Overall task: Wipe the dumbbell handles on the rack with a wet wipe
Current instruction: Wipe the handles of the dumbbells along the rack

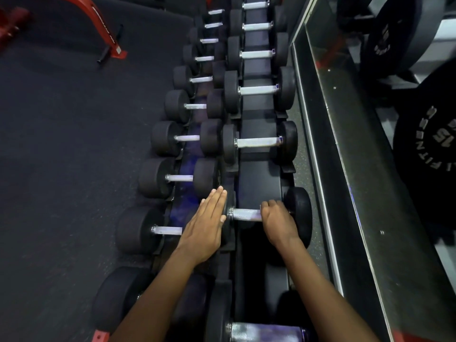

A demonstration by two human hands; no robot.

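Where hands (277, 222) grip: knurled steel handle (246, 214).

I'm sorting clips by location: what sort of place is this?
Most likely a gym's free-weight area. Two rows of black dumbbells sit on a rack, the right hand curled round one dumbbell handle, weight plates stand at the right, and dark rubber flooring covers the ground.

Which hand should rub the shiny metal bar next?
The right hand, probably. Its fingers already curl round the silver knurled metal dumbbell handle. The left hand lies flat against that dumbbell's black round end weight. No wet wipe is visible.
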